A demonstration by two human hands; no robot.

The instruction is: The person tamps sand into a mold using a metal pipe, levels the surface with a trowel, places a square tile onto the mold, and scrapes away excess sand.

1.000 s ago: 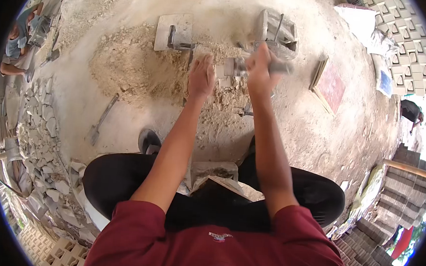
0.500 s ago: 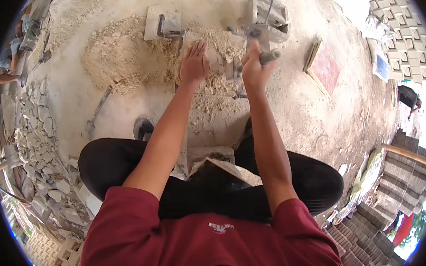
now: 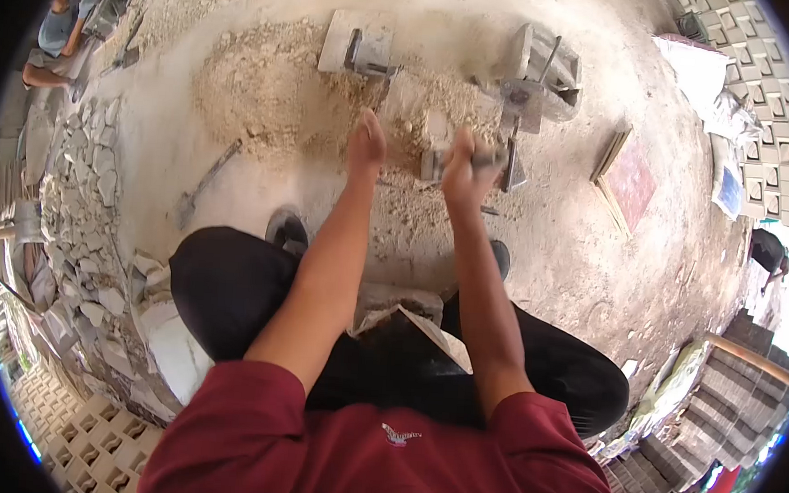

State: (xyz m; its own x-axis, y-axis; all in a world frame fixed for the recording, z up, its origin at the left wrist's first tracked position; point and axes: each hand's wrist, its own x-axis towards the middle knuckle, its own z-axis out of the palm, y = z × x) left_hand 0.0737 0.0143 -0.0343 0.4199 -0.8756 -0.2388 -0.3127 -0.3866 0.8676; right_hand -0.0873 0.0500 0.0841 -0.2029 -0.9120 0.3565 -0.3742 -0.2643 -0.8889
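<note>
A: Right grip point(image 3: 467, 174), just right of centre and above the middle of the frame: open or closed?
B: Closed firmly around a short-handled tool point(image 3: 488, 156), blurred, with a thick grey handle to the right of the fist and a flatter grey end to the left.
A: And the left grip point(image 3: 367, 145)?
B: Seen edge-on, slightly blurred, left of the tool and apart from it. Fingers foreshortened toward the top of the frame; cannot tell how far open, nor whether holding anything. Close to the crumbly pale mix point(image 3: 444, 96) at upper centre; contact unclear.
A: Pose of the arms?
B: Both bare, reaching up the frame from maroon sleeves point(image 3: 245, 400) at the bottom. Left forearm slanted up and to the right, nearly in line with the wrist; right forearm slanted up and to the left, across a black-trousered knee.
A: Anything around the tool?
B: Just to its right, a dark metal bar point(image 3: 512, 154). At upper centre, a flat plate point(image 3: 375, 46) with a dark L-shaped handle point(image 3: 354, 47). At upper right, a grey box frame point(image 3: 521, 54); below and right of that, a reddish board point(image 3: 630, 184) on the ground point(image 3: 574, 257).
</note>
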